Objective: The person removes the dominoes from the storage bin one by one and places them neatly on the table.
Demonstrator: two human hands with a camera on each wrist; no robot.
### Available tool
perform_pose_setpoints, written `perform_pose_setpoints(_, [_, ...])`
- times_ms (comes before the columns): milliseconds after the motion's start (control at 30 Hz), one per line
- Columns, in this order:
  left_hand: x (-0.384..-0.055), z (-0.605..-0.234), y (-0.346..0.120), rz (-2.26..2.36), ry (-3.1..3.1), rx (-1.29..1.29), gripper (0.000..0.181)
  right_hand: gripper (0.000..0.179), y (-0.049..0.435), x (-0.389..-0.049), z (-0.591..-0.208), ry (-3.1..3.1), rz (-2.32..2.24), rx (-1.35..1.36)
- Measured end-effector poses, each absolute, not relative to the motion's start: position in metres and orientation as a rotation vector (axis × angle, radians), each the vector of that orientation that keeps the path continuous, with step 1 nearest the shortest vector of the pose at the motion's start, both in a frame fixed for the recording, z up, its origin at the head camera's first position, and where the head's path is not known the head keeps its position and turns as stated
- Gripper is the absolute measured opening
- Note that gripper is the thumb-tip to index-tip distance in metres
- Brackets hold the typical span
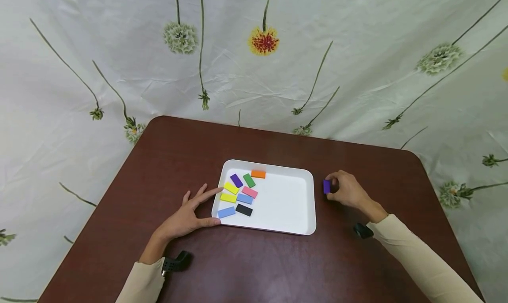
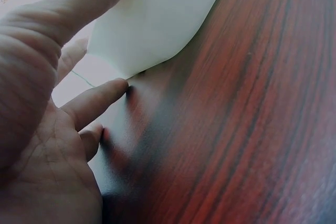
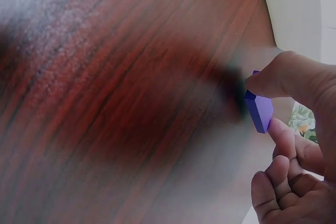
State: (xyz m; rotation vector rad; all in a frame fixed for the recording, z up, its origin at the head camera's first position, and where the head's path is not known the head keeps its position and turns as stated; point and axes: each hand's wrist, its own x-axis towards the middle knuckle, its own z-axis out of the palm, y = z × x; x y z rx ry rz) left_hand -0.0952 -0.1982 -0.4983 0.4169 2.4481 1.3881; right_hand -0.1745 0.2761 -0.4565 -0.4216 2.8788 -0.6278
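Observation:
A white tray (image 1: 283,197) lies on the table with several small coloured blocks toward its left side. At its left end is my left hand (image 1: 190,217), fingers spread, index fingertip and thumb right at the rim. Seen from the left wrist, the thumb (image 2: 68,11) overlaps the tray's outer wall (image 2: 152,22). Just right of the tray, my right hand (image 1: 347,190) pinches a purple block (image 1: 326,186) between thumb and fingers. In the right wrist view this purple block (image 3: 259,111) is tilted, gripped near its ends, with the other fingers curled below.
Inside the tray are another purple block (image 1: 236,180), a green one (image 1: 249,180), an orange one (image 1: 258,174), a pink one (image 1: 249,192), a black one (image 1: 244,210), two yellow and two blue. A flowered cloth (image 1: 349,73) hangs behind the dark wooden table (image 1: 270,267).

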Motion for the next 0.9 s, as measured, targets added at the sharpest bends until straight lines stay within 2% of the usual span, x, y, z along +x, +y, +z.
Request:
perform_pose_setpoints(667, [-0.096,-0.502,-0.197,1.404,2.435,0.436,0.083,0.048,0.276,-0.176,-0.462,2.882,-0.604,-0.458])
perform_pose_setpoints(900, [-0.096,-0.502,-0.198,1.402,2.439,0.423,0.083,0.049,0.273,-0.181,-0.449,2.863,-0.632,-0.54])
